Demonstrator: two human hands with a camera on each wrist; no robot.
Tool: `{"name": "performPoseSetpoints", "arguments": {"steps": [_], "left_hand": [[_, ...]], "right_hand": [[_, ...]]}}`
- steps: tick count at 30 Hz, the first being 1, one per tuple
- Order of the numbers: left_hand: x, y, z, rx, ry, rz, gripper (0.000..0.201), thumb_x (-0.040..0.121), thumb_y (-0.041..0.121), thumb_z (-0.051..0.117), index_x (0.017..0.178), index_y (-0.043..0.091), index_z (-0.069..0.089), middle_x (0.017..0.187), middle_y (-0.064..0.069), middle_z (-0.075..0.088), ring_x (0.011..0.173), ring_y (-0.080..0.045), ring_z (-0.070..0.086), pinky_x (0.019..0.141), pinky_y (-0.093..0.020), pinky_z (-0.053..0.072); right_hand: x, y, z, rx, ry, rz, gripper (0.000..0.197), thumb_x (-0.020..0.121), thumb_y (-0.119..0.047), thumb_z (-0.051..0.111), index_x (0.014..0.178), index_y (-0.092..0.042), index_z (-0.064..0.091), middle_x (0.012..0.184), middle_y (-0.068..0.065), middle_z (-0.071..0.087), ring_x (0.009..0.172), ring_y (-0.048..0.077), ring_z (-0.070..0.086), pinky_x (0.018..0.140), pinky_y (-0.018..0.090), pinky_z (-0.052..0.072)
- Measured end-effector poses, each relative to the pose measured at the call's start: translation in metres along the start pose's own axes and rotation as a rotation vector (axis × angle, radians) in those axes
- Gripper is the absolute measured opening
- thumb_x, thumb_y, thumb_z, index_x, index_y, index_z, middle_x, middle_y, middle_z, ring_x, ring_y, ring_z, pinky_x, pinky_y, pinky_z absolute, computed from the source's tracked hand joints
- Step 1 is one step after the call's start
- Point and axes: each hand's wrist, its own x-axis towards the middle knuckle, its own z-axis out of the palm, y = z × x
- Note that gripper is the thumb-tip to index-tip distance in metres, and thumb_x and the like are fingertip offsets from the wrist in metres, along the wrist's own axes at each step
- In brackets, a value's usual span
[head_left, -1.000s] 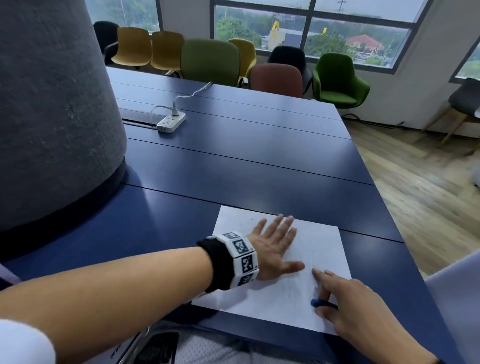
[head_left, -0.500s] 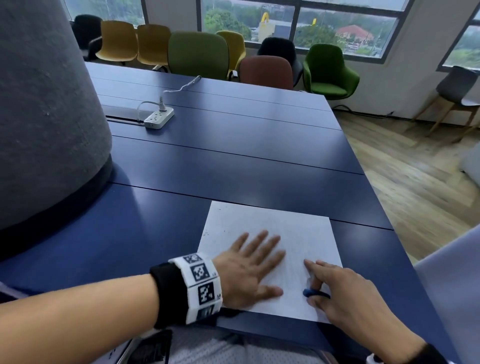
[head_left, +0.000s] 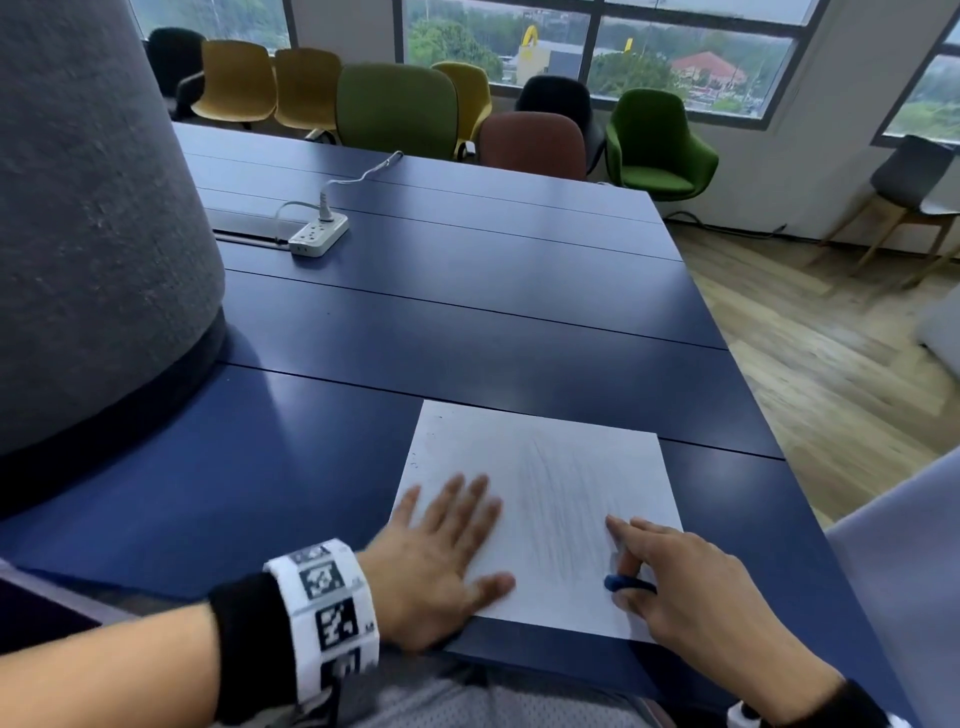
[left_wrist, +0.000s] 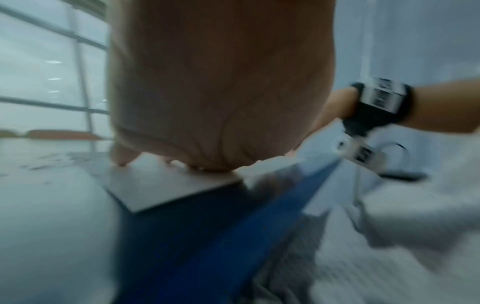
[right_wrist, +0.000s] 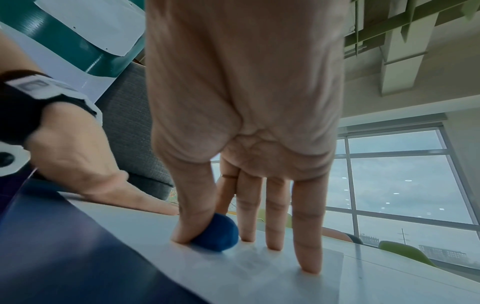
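A white sheet of paper (head_left: 545, 467) with faint grey scribble marks lies near the front edge of a dark blue table (head_left: 467, 338). My left hand (head_left: 441, 551) rests flat on the sheet's near left corner, fingers straight and spread; the left wrist view shows its palm (left_wrist: 221, 92) pressing the paper (left_wrist: 168, 189). My right hand (head_left: 675, 571) is on the sheet's near right part. Its thumb and index finger pinch a small blue lump (right_wrist: 218, 232) against the paper, and the other fingers (right_wrist: 309, 246) touch the sheet, straight. The lump (head_left: 626, 584) shows only partly from the head view.
A wide grey fabric column (head_left: 93, 208) stands on the table at the left. A white power strip (head_left: 318, 236) with its cable lies farther back. Coloured chairs (head_left: 395, 109) line the far edge. The table's front edge (head_left: 571, 670) is right under my wrists.
My left hand has slid from the middle of the sheet back toward its near left corner. The right hand keeps pinching the blue lump at about the same spot.
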Motion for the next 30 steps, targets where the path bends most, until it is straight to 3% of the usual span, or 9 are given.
{"name": "performPoseSetpoints", "arguments": {"steps": [3, 7, 11, 14, 19, 21, 25, 28, 30], "left_hand": [[0.004, -0.013, -0.013, -0.045, 0.074, -0.184, 0.121, 0.032, 0.081, -0.045, 0.134, 0.017, -0.038, 0.142, -0.004, -0.047, 0.139, -0.020, -0.038, 0.117, -0.046, -0.017], [-0.002, 0.005, -0.013, 0.097, -0.021, 0.137, 0.092, 0.065, 0.074, -0.023, 0.147, 0.032, -0.030, 0.148, 0.004, -0.045, 0.138, -0.019, -0.041, 0.117, -0.043, -0.019], [0.011, -0.002, -0.031, -0.079, 0.037, -0.148, 0.089, 0.085, 0.072, -0.002, 0.155, 0.018, -0.016, 0.161, -0.007, -0.025, 0.149, -0.026, -0.021, 0.122, -0.046, -0.002], [0.028, -0.011, -0.060, -0.172, 0.135, -0.238, 0.087, 0.095, 0.068, 0.023, 0.156, 0.016, -0.010, 0.164, -0.013, -0.012, 0.151, -0.031, -0.006, 0.121, -0.047, 0.012], [0.049, -0.020, -0.075, -0.035, 0.044, -0.213, 0.099, 0.080, 0.070, 0.061, 0.154, 0.025, 0.014, 0.159, -0.013, 0.013, 0.143, -0.035, 0.018, 0.109, -0.052, 0.037], [0.053, -0.020, -0.076, -0.006, 0.048, -0.203, 0.100, 0.074, 0.070, 0.067, 0.151, 0.025, 0.022, 0.149, -0.012, 0.025, 0.136, -0.035, 0.025, 0.102, -0.052, 0.043], [0.054, -0.020, -0.079, 0.004, 0.064, -0.181, 0.102, 0.069, 0.069, 0.073, 0.148, 0.025, 0.027, 0.141, -0.010, 0.031, 0.131, -0.034, 0.028, 0.097, -0.044, 0.042], [0.054, -0.020, -0.080, -0.014, 0.057, -0.177, 0.106, 0.064, 0.069, 0.076, 0.148, 0.027, 0.027, 0.142, -0.010, 0.030, 0.131, -0.034, 0.026, 0.096, -0.043, 0.042], [0.054, -0.020, -0.080, -0.015, 0.046, -0.179, 0.111, 0.062, 0.069, 0.078, 0.150, 0.027, 0.024, 0.147, -0.010, 0.026, 0.134, -0.036, 0.022, 0.098, -0.045, 0.041]], "right_hand": [[0.002, -0.001, 0.000, -0.016, -0.008, 0.001, 0.019, 0.086, -0.040, 0.063, 0.099, -0.030, 0.055, 0.116, -0.020, 0.058, 0.101, 0.008, 0.060, 0.072, 0.021, 0.045], [0.002, -0.001, 0.001, 0.004, 0.008, -0.010, 0.019, 0.087, -0.039, 0.064, 0.102, -0.031, 0.057, 0.115, -0.022, 0.058, 0.107, 0.008, 0.060, 0.079, 0.022, 0.047], [0.004, 0.001, 0.000, 0.005, -0.002, -0.021, 0.024, 0.087, -0.038, 0.065, 0.108, -0.027, 0.060, 0.127, -0.028, 0.054, 0.114, 0.005, 0.057, 0.080, 0.019, 0.044], [0.006, 0.001, 0.000, 0.001, -0.028, -0.042, 0.018, 0.087, -0.039, 0.066, 0.097, -0.025, 0.062, 0.139, -0.030, 0.046, 0.117, 0.002, 0.055, 0.078, 0.014, 0.038], [0.008, 0.003, -0.003, 0.018, -0.066, -0.060, 0.013, 0.086, -0.039, 0.066, 0.086, -0.029, 0.057, 0.136, -0.035, 0.043, 0.119, 0.004, 0.054, 0.088, 0.017, 0.042], [0.008, 0.005, -0.012, 0.058, -0.086, -0.075, 0.010, 0.084, -0.039, 0.067, 0.084, -0.033, 0.060, 0.123, -0.041, 0.043, 0.118, 0.002, 0.054, 0.088, 0.020, 0.042], [0.035, 0.009, -0.035, 0.123, 0.003, -0.144, 0.005, 0.086, -0.028, 0.069, 0.087, -0.033, 0.071, 0.085, -0.027, 0.068, 0.080, -0.001, 0.063, 0.069, 0.016, 0.046], [0.073, 0.000, -0.048, 0.189, 0.090, -0.225, 0.006, 0.085, -0.027, 0.071, 0.084, -0.022, 0.073, 0.079, -0.013, 0.067, 0.067, 0.002, 0.059, 0.063, 0.018, 0.045], [0.100, -0.005, -0.049, 0.175, 0.088, -0.247, 0.006, 0.084, -0.019, 0.070, 0.085, -0.013, 0.072, 0.077, -0.013, 0.061, 0.066, 0.002, 0.056, 0.063, 0.018, 0.045]]}}
